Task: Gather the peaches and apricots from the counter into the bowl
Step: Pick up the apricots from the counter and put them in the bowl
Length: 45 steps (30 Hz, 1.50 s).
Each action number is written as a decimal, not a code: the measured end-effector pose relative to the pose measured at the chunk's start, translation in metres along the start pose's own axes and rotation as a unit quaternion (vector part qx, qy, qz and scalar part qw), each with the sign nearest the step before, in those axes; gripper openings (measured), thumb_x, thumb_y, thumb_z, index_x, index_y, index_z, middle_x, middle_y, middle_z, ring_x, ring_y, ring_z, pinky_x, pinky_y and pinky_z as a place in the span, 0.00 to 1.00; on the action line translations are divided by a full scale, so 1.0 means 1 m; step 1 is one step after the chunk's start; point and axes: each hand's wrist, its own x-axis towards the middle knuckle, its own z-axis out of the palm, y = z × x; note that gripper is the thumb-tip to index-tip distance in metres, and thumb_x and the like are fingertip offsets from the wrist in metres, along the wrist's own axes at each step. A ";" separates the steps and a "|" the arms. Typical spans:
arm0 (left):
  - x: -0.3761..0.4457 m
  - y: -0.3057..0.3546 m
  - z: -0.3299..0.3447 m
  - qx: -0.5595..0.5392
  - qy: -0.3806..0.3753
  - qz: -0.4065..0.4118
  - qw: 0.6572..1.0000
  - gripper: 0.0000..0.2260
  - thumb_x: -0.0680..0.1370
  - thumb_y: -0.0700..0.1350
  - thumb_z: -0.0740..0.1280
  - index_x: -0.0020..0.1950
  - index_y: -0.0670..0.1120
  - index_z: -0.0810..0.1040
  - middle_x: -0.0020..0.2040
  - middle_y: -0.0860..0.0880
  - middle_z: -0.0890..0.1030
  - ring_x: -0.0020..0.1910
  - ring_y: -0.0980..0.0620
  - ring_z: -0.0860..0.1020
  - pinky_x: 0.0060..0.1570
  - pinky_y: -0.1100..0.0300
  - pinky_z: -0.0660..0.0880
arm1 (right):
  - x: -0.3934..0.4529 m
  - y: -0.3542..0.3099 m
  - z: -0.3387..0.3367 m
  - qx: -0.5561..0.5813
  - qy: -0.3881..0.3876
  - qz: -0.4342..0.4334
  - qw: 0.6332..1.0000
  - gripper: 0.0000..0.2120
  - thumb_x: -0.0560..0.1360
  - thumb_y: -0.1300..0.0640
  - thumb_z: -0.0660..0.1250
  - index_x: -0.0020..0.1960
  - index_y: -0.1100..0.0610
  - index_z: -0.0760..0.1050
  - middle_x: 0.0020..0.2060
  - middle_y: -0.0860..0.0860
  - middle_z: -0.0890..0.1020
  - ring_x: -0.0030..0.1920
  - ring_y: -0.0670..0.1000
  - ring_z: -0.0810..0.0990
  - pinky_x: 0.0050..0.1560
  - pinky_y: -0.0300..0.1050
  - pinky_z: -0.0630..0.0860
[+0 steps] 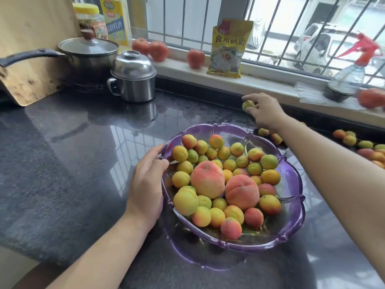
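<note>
A wooden board (31,49) leans at the far left, with a lidded pan (87,51) and a steel pot (133,78) beside it on the dark, glossy, speckled counter (62,153). The left hand (145,184) grips the near-left rim of the bowl (291,184), thumb over the edge and fingers curled against the outside. The bowl is clear purple plastic, scalloped like a flower, and sits at the counter's middle. It is heaped with small round apricots (268,177), yellow-green blushed orange-red, and two large fuzzy pink peaches (208,179) lie among them in the middle. On the sill behind stand red tomatoes (158,51), a yellow packet (228,49) and, farther right, a spray bottle (348,78). The right hand (264,111) reaches past the bowl's far rim to the counter's back edge, where its fingertips pinch one greenish apricot (248,105). More loose fruit (350,139) lies on the counter beneath and to the right of that forearm, well apart from the bowl.
</note>
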 end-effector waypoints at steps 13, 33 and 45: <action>-0.003 0.006 0.002 0.000 0.006 -0.021 1.000 0.16 0.77 0.47 0.61 0.55 0.56 0.88 0.56 0.47 0.88 0.62 0.41 0.83 0.69 0.32 0.74 | -0.127 -0.087 -0.047 0.541 -0.180 0.031 0.821 0.15 0.78 0.63 0.69 0.64 0.64 0.76 0.54 0.60 0.85 0.55 0.59 0.85 0.58 0.51 0.80; 0.002 -0.001 0.001 -0.009 0.034 -0.014 0.999 0.18 0.82 0.54 0.58 0.58 0.55 0.88 0.58 0.49 0.88 0.64 0.45 0.83 0.72 0.36 0.73 | -0.154 -0.159 0.017 0.058 -0.108 -0.240 0.963 0.13 0.75 0.48 0.74 0.58 0.49 0.83 0.50 0.46 0.79 0.47 0.46 0.78 0.51 0.45 0.77; 0.002 0.000 0.003 -0.062 0.016 -0.037 0.997 0.16 0.78 0.49 0.62 0.57 0.50 0.88 0.56 0.44 0.88 0.58 0.46 0.85 0.63 0.45 0.79 | -0.134 -0.132 -0.018 0.096 -0.007 -0.199 0.975 0.10 0.79 0.56 0.70 0.60 0.54 0.82 0.48 0.45 0.82 0.45 0.41 0.79 0.47 0.31 0.75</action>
